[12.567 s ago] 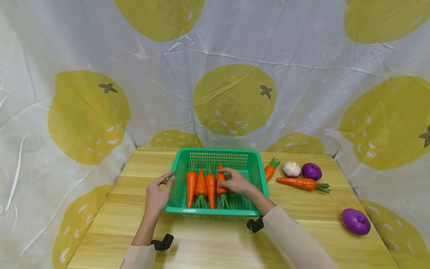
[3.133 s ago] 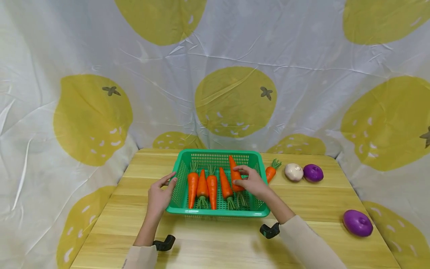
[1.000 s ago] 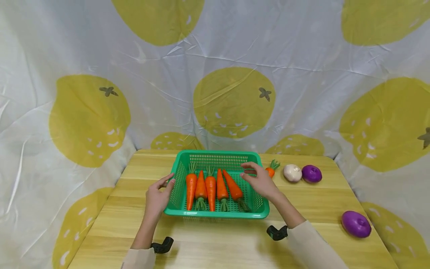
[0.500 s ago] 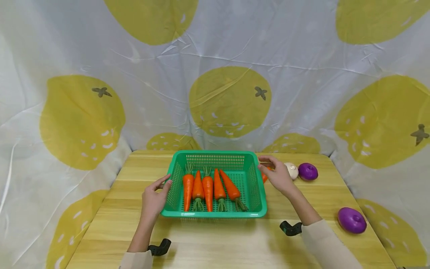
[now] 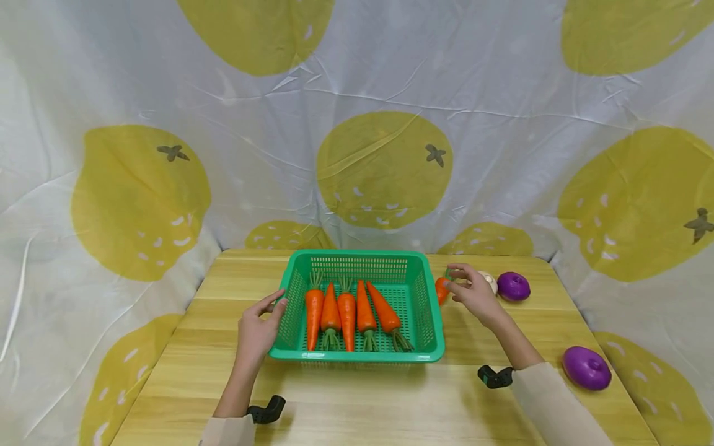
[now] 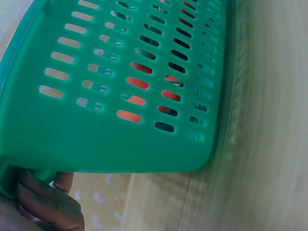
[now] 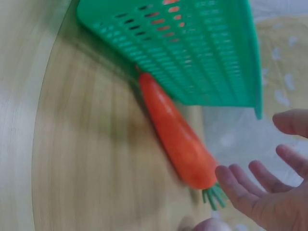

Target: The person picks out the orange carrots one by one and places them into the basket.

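Observation:
My left hand [image 5: 258, 329] holds the left rim of a green plastic basket [image 5: 357, 357], thumb and fingers at its edge; in the left wrist view the fingers [image 6: 53, 204] curl at the rim. Several orange carrots [image 5: 347, 313] lie side by side inside, some with green tops pointing away and others toward me. Outside the basket's right wall, one more carrot [image 7: 175, 134] rests on the table, its tip close under the basket. My right hand [image 5: 475, 298] hovers over its leafy end, fingers spread and holding nothing, partly hiding it in the head view.
Behind my right hand, a white bulb [image 5: 491, 282] is partly hidden beside a purple onion [image 5: 513, 286]. Another purple onion [image 5: 587, 368] sits near the right edge of the wooden table [image 5: 357, 409]. A lemon-print cloth [image 5: 385, 167] hangs behind.
One carrot from the table's right now lies as the rightmost in the basket. My right hand let it go, then moved right over the rim to the carrot outside. My left hand stays.

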`<state>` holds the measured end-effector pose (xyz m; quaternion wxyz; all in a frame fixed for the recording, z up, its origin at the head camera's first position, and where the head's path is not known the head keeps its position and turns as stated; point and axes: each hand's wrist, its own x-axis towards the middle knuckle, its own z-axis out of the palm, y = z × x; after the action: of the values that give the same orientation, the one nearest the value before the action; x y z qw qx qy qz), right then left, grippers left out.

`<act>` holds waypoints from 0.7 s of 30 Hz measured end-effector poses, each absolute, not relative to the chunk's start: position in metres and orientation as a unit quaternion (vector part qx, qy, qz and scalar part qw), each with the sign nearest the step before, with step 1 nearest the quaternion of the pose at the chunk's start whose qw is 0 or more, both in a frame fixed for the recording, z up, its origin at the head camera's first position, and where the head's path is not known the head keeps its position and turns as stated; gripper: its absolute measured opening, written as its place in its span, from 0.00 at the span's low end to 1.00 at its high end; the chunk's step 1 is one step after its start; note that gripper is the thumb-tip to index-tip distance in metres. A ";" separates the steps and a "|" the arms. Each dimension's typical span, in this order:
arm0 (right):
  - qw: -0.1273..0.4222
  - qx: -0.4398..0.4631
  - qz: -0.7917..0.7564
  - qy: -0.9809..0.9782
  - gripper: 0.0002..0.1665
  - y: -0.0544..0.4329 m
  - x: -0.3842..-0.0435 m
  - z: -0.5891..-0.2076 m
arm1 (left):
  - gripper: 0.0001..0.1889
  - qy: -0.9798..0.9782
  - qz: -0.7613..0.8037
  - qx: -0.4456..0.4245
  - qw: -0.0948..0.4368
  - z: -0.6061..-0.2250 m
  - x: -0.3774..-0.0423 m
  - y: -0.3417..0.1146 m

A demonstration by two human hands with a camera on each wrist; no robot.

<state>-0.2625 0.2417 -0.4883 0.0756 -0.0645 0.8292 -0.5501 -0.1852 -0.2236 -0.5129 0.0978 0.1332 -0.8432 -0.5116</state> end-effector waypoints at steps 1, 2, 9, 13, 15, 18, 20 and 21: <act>0.078 -0.059 -0.547 0.832 0.33 0.242 -0.264 -0.491 | 0.19 -0.843 -0.513 0.132 0.098 -0.513 -0.185 -0.224; 0.078 -0.054 -0.542 0.835 0.33 0.243 -0.266 -0.493 | 0.20 -0.842 -0.514 0.130 0.097 -0.513 -0.185 -0.224; 0.053 -0.004 -0.534 0.844 0.41 0.238 -0.283 -0.516 | 0.20 -0.838 -0.521 0.130 0.092 -0.514 -0.185 -0.225; 0.025 0.023 -0.505 0.862 0.44 0.234 -0.287 -0.529 | 0.20 -0.840 -0.520 0.132 0.086 -0.514 -0.185 -0.225; 0.013 0.025 -0.476 0.879 0.44 0.233 -0.290 -0.536 | 0.20 -0.840 -0.520 0.132 0.085 -0.515 -0.185 -0.224; 0.002 0.022 -0.442 0.897 0.43 0.230 -0.292 -0.544 | 0.20 -0.838 -0.522 0.132 0.089 -0.515 -0.185 -0.224; 0.004 0.020 -0.427 0.904 0.41 0.228 -0.293 -0.548 | 0.20 -0.838 -0.523 0.128 0.092 -0.516 -0.185 -0.224; 0.007 0.021 -0.425 0.905 0.39 0.228 -0.293 -0.550 | 0.20 -0.837 -0.523 0.127 0.094 -0.516 -0.185 -0.224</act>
<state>-0.2925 0.2277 -0.5500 0.0072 0.0205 0.9050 -0.4249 -0.1847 -0.2243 -0.5164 0.0937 0.1266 -0.8375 -0.5233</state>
